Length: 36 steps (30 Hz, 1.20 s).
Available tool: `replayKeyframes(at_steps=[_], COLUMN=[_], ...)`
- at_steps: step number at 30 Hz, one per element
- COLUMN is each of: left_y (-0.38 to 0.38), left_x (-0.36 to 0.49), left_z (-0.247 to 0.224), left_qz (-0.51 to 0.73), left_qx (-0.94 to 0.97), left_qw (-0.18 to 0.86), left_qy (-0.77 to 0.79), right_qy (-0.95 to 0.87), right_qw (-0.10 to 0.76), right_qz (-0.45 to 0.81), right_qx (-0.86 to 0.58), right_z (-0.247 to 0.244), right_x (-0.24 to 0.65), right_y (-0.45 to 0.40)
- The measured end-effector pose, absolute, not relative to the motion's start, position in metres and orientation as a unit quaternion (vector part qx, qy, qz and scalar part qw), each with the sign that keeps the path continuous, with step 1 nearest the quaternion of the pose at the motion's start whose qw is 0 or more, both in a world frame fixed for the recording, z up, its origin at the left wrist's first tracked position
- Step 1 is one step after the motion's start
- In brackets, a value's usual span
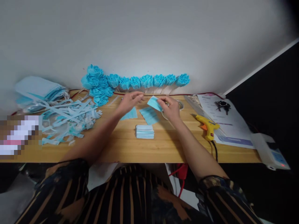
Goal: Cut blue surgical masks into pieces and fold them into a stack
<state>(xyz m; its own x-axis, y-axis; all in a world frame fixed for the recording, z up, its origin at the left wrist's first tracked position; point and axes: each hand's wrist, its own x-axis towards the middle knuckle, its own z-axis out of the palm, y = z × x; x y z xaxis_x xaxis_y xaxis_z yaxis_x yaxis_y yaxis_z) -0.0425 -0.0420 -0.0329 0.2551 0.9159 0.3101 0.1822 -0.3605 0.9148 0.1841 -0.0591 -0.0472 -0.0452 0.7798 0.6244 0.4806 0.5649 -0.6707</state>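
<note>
My right hand (171,108) pinches a light-blue square of pleated mask fabric (153,102) between thumb and fingers, holding it above the table. To its left, my left hand (131,102) has its fingers partly stretched out and apart, with nothing visible in them. Below the hands, one blue fabric piece (149,115) lies flat, and another blue piece (130,114) is partly covered by my left hand. Closer to me sits a neat stack of folded blue fabric pieces (144,132). A roll of tape (181,105) is partly hidden behind my right hand.
Blue fabric flowers (135,82) on sticks line the wall, with more heaped at left (99,84). Cut strips (70,115) and a pile of face masks (42,90) lie left. Rightward are a yellow glue gun (207,126), keys (222,106) on paper, and a white device (271,151).
</note>
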Motion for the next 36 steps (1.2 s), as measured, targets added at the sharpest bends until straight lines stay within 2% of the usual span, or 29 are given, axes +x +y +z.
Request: replayKeyframes(at_steps=[2, 7, 14, 17, 20, 23, 26, 29, 32, 36], left_y=[-0.039, -0.056, -0.074, -0.071, -0.063, -0.056, -0.056, -0.06, -0.063, -0.058], left_x=[-0.064, -0.1, -0.091, -0.087, -0.086, -0.075, -0.052, -0.029, -0.022, -0.031], left_z=[-0.03, -0.039, -0.068, -0.065, -0.046, -0.025, -0.023, -0.04, -0.053, -0.032], left_qz=[0.428, 0.237, 0.147, 0.197, 0.365, 0.52, 0.564, 0.508, 0.401, 0.478], left_qx=[0.708, 0.806, 0.853, 0.818, 0.71, 0.578, 0.522, 0.581, 0.732, 0.715], left_qw=[0.342, 0.213, 0.098, 0.159, 0.318, 0.469, 0.544, 0.535, 0.403, 0.296], left_qy=[0.446, 0.498, 0.492, 0.517, 0.512, 0.418, 0.336, 0.344, 0.376, 0.416], right_qy=[-0.693, -0.681, -0.682, -0.682, -0.676, -0.664, -0.647, -0.611, -0.583, -0.632], right_qw=[0.539, 0.538, 0.538, 0.536, 0.541, 0.55, 0.57, 0.604, 0.624, 0.601], right_qz=[0.141, 0.15, 0.143, 0.144, 0.141, 0.137, 0.134, 0.117, 0.107, 0.129], right_qx=[-0.458, -0.473, -0.474, -0.476, -0.481, -0.487, -0.488, -0.498, -0.509, -0.472], right_z=[-0.049, -0.055, -0.059, -0.06, -0.059, -0.057, -0.053, -0.049, -0.046, -0.044], right_x=[0.187, 0.189, 0.186, 0.187, 0.188, 0.189, 0.19, 0.192, 0.193, 0.189], right_y=[-0.055, -0.05, -0.051, -0.05, -0.049, -0.05, -0.05, -0.05, -0.05, -0.056])
